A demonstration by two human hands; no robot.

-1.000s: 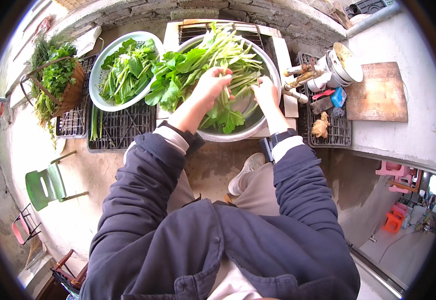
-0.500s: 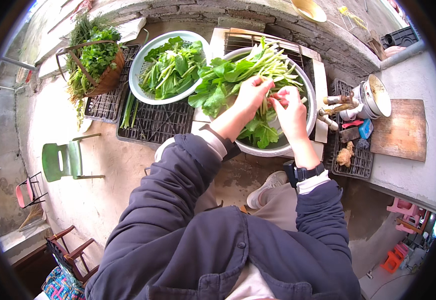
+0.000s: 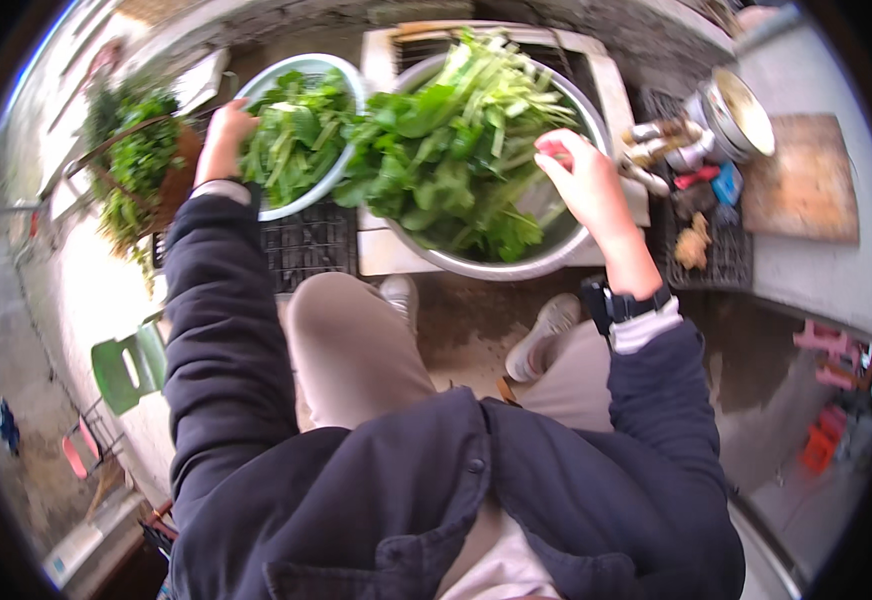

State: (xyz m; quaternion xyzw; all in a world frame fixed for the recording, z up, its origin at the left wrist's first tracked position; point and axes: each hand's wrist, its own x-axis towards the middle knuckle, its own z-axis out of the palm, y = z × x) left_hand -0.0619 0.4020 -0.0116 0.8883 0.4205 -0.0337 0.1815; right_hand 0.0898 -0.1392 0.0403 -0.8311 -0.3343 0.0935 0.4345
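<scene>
My left hand [image 3: 226, 138] is over the left rim of a pale blue-white basin [image 3: 358, 92] of cut leafy greens [image 3: 301, 135]. Motion smears its fingers, so I cannot make out whether it holds anything. To the right, my right hand [image 3: 584, 182] hovers at the right rim of a wide metal basin [image 3: 516, 268]. Its fingers are curled, with a gap to the thumb and nothing visible between them. Long-stemmed leafy greens [image 3: 446, 150] are heaped in the metal basin, stems toward the far right and leaves toward the near left.
A brown basket [image 3: 178, 170] with herbs stands at far left. Black crates [image 3: 308, 245] support the smaller basin. On the right are a ginger root [image 3: 693, 243], white pots [image 3: 741, 115] and a wooden board [image 3: 801, 178]. A green chair [image 3: 128, 368] stands at left.
My hands have parted: the left moved from the greens in the metal basin to the pale basin's left rim, while the right stayed near the metal basin. The view has shifted.
</scene>
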